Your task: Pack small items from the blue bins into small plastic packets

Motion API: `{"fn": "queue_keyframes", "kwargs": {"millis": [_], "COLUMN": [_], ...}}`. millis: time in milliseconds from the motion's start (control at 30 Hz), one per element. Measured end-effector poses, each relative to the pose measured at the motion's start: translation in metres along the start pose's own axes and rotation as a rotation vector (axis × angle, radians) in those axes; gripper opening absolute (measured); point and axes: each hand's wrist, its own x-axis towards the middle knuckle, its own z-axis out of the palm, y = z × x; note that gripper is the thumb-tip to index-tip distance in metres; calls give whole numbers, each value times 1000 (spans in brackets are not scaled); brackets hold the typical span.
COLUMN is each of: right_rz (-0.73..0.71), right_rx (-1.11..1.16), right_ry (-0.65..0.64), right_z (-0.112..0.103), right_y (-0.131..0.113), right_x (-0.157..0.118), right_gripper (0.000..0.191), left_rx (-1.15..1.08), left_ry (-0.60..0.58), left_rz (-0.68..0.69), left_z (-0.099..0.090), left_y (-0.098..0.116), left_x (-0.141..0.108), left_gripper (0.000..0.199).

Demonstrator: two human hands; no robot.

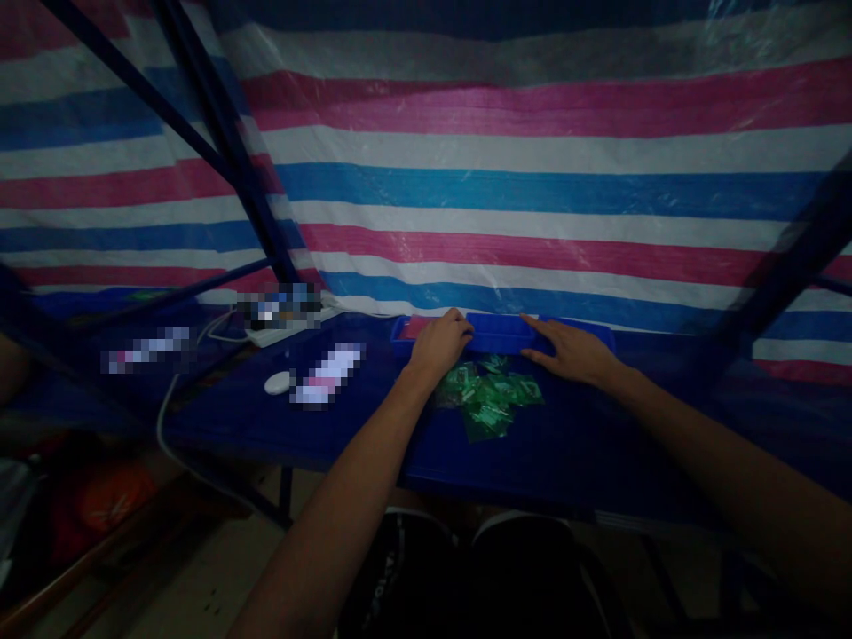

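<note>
At our left fingers and right fingers lies a long blue plastic tray; nearer us, flat green plastic packets (round white disc well left).

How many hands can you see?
2: the left hand is beside pink stuff in the blue tray; the right hand is farther right along it. Others may be hidden.

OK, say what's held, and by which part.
Can't tell: the right hand spans the tray, thumb at its near side, but a grip isn't clear; the left hand curls over it, grasp hidden.
</note>
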Motion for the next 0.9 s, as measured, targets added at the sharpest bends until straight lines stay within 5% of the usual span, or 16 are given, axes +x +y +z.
{"fn": "queue_keyframes", "kwargs": {"millis": [233, 900], "right_rz": [118, -13], "right_rx": [-126, -97], "right_ry": [-35, -162], "right_z": [7, -15], "right_y": [-12, -31], "right_x": [15, -6], "right_gripper": [51, 37], "left_rx": [28, -106], "left_ry": [-5, -5], "left_rz": [-93, 118], "left_z": [5, 9], "left_y": [4, -18], "left_x": [14, -8], "left_gripper": [28, 24]}}
